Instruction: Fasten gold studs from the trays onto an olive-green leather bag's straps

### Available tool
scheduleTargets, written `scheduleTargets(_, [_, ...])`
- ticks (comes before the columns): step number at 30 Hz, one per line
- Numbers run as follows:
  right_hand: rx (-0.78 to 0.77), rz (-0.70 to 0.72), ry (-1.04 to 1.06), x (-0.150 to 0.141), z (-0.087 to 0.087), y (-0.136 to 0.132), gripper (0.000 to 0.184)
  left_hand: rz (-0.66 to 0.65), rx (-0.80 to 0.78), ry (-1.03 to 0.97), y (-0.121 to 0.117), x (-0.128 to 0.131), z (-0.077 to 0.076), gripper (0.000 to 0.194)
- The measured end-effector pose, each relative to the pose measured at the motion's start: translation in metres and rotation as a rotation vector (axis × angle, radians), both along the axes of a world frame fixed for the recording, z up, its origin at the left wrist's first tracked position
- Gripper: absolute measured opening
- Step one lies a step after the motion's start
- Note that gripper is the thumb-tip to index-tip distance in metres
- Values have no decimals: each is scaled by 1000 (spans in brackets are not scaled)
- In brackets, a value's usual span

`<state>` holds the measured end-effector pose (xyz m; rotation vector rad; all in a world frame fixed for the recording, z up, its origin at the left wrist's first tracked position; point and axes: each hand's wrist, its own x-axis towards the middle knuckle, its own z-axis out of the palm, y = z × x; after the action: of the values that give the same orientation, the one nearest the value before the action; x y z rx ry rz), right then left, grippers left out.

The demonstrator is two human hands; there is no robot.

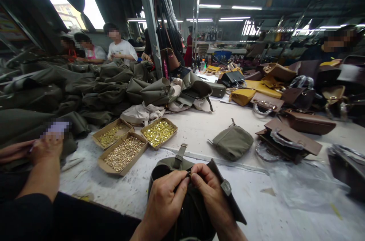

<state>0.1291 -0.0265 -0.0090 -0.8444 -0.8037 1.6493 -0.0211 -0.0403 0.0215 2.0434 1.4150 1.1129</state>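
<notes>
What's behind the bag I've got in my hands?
Beyond the bag lie three cardboard trays of small gold-coloured pieces, to its left, and an olive pouch, to its right. Whatever part of the table the bag covers can't be seen.

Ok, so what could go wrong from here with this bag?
The small part, hard to make out, between your left hand and right hand could slip. The open trays of gold pieces stand near the bag, so a bump might spill them.
</notes>
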Motion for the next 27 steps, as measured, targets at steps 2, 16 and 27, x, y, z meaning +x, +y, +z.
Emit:
scheduleTargets(2, [7,-1,4,0,0,0,33,0,23,-6,0,0,-2,20])
scheduleTargets(16, [56,-98,-69,2,-3,0,29,-31,259,100,-1,4,-4,19])
scheduleTargets(27, [405,-159,-243,3,-2,-11,10,96,257,4,-13,-8,0,30])
